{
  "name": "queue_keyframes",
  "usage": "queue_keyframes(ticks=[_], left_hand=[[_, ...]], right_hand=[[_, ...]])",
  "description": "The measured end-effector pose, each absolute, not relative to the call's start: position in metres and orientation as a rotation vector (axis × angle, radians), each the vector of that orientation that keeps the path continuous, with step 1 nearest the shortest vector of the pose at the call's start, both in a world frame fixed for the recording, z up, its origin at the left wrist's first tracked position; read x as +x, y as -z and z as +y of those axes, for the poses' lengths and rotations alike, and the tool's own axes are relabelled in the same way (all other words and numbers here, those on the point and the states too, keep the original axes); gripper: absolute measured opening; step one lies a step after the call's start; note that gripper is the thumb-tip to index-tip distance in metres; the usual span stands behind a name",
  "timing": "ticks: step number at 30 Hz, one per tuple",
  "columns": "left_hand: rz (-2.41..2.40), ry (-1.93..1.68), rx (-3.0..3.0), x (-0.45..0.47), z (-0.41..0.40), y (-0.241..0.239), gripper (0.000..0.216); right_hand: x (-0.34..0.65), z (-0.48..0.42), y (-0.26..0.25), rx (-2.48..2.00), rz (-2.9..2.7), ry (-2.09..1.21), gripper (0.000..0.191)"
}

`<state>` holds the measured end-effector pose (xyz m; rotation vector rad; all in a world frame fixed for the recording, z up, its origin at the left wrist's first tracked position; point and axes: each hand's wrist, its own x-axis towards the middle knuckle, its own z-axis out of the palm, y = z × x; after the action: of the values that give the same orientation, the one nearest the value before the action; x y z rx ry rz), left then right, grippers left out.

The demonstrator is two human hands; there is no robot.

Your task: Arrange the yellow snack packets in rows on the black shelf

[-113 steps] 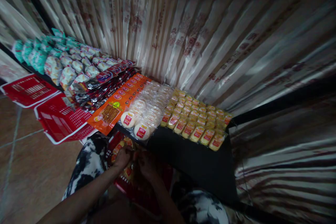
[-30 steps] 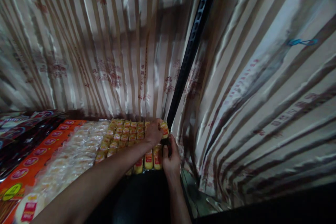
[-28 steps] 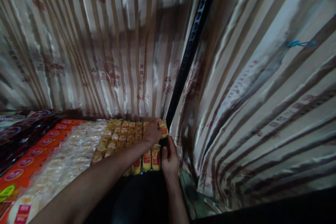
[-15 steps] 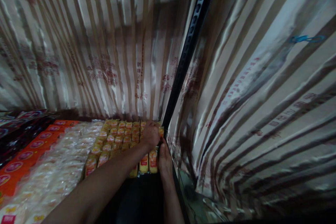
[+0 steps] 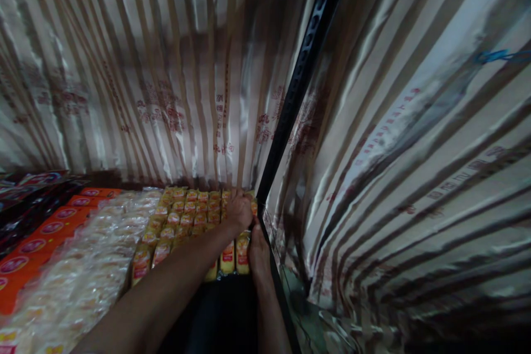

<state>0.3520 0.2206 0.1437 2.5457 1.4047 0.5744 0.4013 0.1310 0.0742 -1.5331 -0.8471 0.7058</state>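
Note:
Rows of small yellow snack packets (image 5: 182, 215) with red labels lie on a dark shelf (image 5: 226, 310). My left hand (image 5: 239, 211) reaches to the far right end of these rows, fingers curled down over a yellow packet there. My right hand (image 5: 259, 251) lies just below it along the shelf's right edge, fingers pressed together against the end packets (image 5: 243, 246). What the right fingers hold is hidden.
A black perforated upright post (image 5: 305, 74) stands right behind the hands. Striped shiny curtain (image 5: 166, 66) covers the back and right side. Left of the yellow packets lie clear-wrapped round cakes (image 5: 83, 276), orange packs (image 5: 41, 232) and dark packs (image 5: 25, 199).
The hands rose from a red basket below the shelf to the shelf's far right corner. In the last second the left hand lowered its yellow packet into the row and the right hand closed in.

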Motion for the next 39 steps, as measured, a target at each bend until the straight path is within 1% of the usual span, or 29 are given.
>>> queue_keyframes(ticks=[6, 10, 13, 15, 17, 19, 22, 25, 28, 30, 32, 35, 39], left_hand=[[1.387, -0.641, 2.514, 0.35, 0.222, -0.142, 0.034], [1.364, -0.891, 2.401, 0.341, 0.204, -0.155, 0.035], [1.292, -1.111, 2.215, 0.322, 0.164, -0.168, 0.032], [1.153, -1.233, 2.096, 0.302, 0.125, -0.173, 0.031], [0.995, -1.275, 2.008, 0.277, 0.083, -0.17, 0.028], [0.897, -1.244, 1.96, 0.249, 0.043, -0.16, 0.03], [1.036, -1.068, 1.837, 0.2, -0.004, -0.13, 0.029], [1.32, -0.782, 1.701, 0.142, -0.038, -0.093, 0.03], [1.558, -0.572, 1.643, 0.083, -0.064, -0.063, 0.032], [1.75, -0.394, 1.576, 0.05, -0.073, -0.05, 0.033], [1.886, -0.24, 1.531, 0.024, -0.074, -0.043, 0.033], [2.013, -0.026, 1.574, -0.002, -0.063, -0.037, 0.033], [2.093, 0.279, 1.555, -0.02, -0.036, -0.024, 0.033]], right_hand=[[0.404, 0.133, -0.067, -1.462, -0.804, -0.702, 0.068], [0.406, 0.133, -0.068, -1.433, -0.825, -0.639, 0.063], [0.406, 0.13, -0.076, -1.46, -0.819, -0.595, 0.063], [0.404, 0.125, -0.082, -1.479, -0.805, -0.538, 0.063], [0.401, 0.118, -0.089, -1.465, -0.796, -0.447, 0.062], [0.393, 0.109, -0.096, -1.423, -0.817, -0.343, 0.06], [0.371, 0.093, -0.109, -1.359, -0.864, -0.198, 0.05], [0.335, 0.069, -0.127, -1.255, -0.99, -0.208, 0.038], [0.284, 0.035, -0.143, -1.132, -1.312, -0.359, 0.026], [0.244, 0.01, -0.144, -1.003, -1.59, -0.611, 0.023], [0.202, -0.013, -0.131, -0.928, -1.873, -0.909, 0.02], [0.149, -0.037, -0.087, -0.886, -2.037, -1.316, 0.026], [0.118, -0.046, -0.017, -1.086, -1.794, -1.456, 0.033]])
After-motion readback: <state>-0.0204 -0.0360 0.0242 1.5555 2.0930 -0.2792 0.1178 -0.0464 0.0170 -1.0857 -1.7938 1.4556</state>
